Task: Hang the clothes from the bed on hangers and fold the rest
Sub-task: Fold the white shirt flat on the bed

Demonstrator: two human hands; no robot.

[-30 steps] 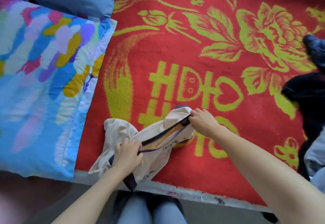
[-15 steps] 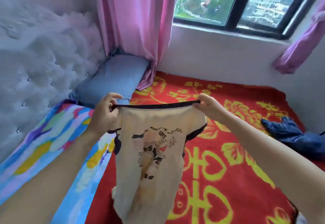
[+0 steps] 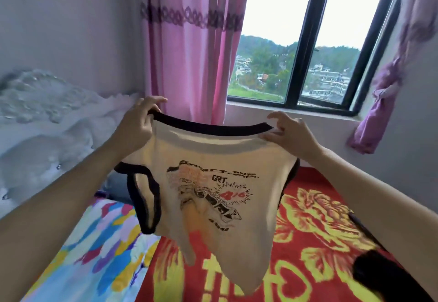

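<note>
- The cream T-shirt (image 3: pixel 213 183) hangs in the air at the centre of the frame, above the bed, held up by its collar with the printed side facing the camera.
- The left hand (image 3: pixel 137 121), at centre left, grips the left end of the dark neckband (image 3: pixel 208 126), with its fingers curled over the top edge and the cloth bunched under the palm.
- The right hand (image 3: pixel 286 133), at centre right, pinches the other end of the neckband between thumb and curled fingers.
- The band runs taut between the two hands in a shallow downward curve.
- A dark-trimmed sleeve opening (image 3: pixel 144 197) hangs below the left wrist.
- The chest carries a black, red and orange graphic print (image 3: pixel 211 195) whose lettering is too blurred to read in full.
- The shirt's lower edge droops unevenly to a point near the bottom centre of the frame, clear of the bedding.
- Under the shirt, a red blanket (image 3: pixel 320 230) with yellow flowers covers the lower right of the frame.
- A multicoloured quilt (image 3: pixel 94 242) lies beside the blanket at lower left.
- A dark garment (image 3: pixel 379 275) lies on the blanket near the lower right corner.
- A white tufted headboard (image 3: pixel 42 124) stands at middle left.
- A pink curtain (image 3: pixel 189 53) hangs at upper centre beside a black-framed window (image 3: pixel 272 41).
- A purple curtain (image 3: pixel 376 112) is tied back at the right edge.
</note>
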